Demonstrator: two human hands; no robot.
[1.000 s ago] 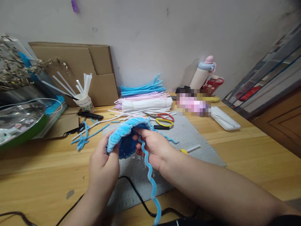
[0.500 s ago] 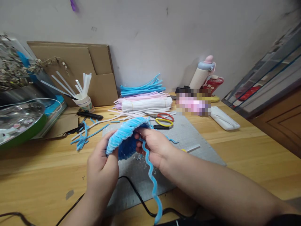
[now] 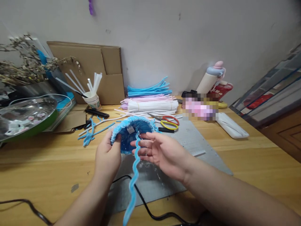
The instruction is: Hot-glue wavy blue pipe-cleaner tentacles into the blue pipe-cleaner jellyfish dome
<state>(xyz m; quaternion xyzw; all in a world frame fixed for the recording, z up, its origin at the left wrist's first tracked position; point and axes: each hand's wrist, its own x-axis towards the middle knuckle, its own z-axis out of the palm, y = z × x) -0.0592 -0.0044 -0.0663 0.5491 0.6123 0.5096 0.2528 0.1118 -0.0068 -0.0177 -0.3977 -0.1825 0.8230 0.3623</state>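
Note:
A hollow, cup-shaped piece made of fuzzy blue pipe cleaners (image 3: 124, 126) is tilted so that its dark blue inside faces me, with a small pale patch showing within. My left hand (image 3: 107, 158) grips its left rim, thumb in front and fingers hidden behind. From the opening a wavy light blue pipe cleaner (image 3: 134, 180) hangs down toward the front edge of the view. My right hand (image 3: 164, 153) is open at the right side of the opening, palm turned inward and fingers outstretched. Its fingertips reach behind the wavy strand; whether they touch it I cannot tell.
Red-and-yellow-handled scissors (image 3: 169, 123) lie behind the piece on a grey mat (image 3: 199, 163). Bundled white pipe cleaners (image 3: 152, 106) are stacked by the wall. A cup of glue sticks (image 3: 92, 101), a green-sided bowl (image 3: 47, 121) and a black cable (image 3: 147, 205) are also around.
My right hand has let its fingers open and spread. The piece has tipped, showing more of its inside, and the wavy strand now hangs farther left. The whole view has shifted slightly.

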